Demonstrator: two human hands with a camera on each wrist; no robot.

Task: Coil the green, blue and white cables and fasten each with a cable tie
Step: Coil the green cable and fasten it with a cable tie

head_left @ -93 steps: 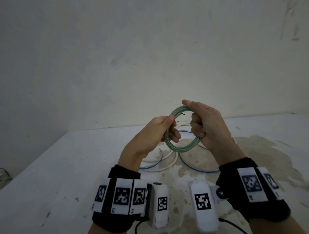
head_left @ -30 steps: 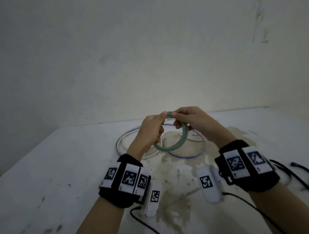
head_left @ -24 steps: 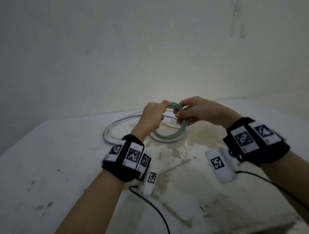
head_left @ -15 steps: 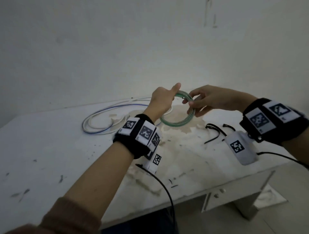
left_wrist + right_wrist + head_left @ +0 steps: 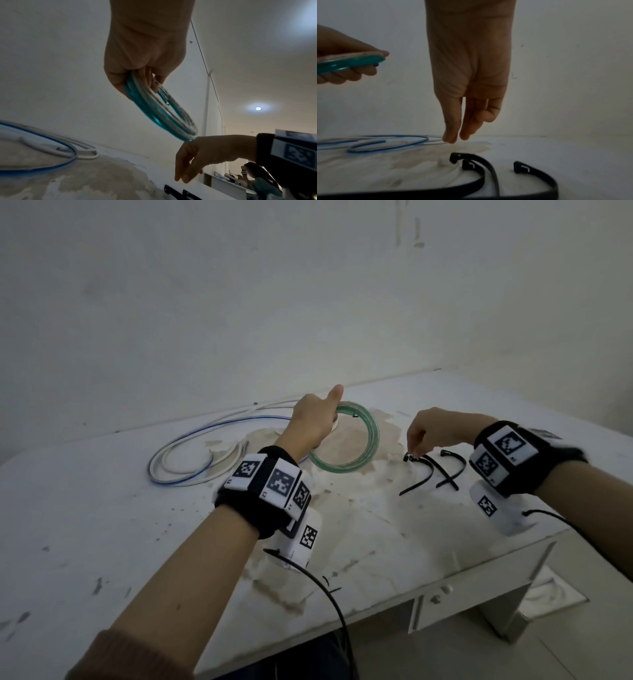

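We hold the green cable, already wound into a neat coil, in our left hand, fingers curled around its rim at about ten o'clock of the loop, thumb sticking up. The coil hangs above the desk, clear of the surface. Our right hand hovers with loosely extended fingers pointing down, holding nothing, directly over the black cable ties lying at three o'clock from the coil. In the right wrist view the fingertips sit just above the nearest tie head, not yet touching.

We judge the step to be fetching a tie for the green coil. The next move calls for a fine pinch on one thin strap without dragging the crossed neighbours, then threading it through the loop while the left hand keeps the turns bunched.

The blue cable and white cable lie loose on the desk at nine o'clock, uncoiled.
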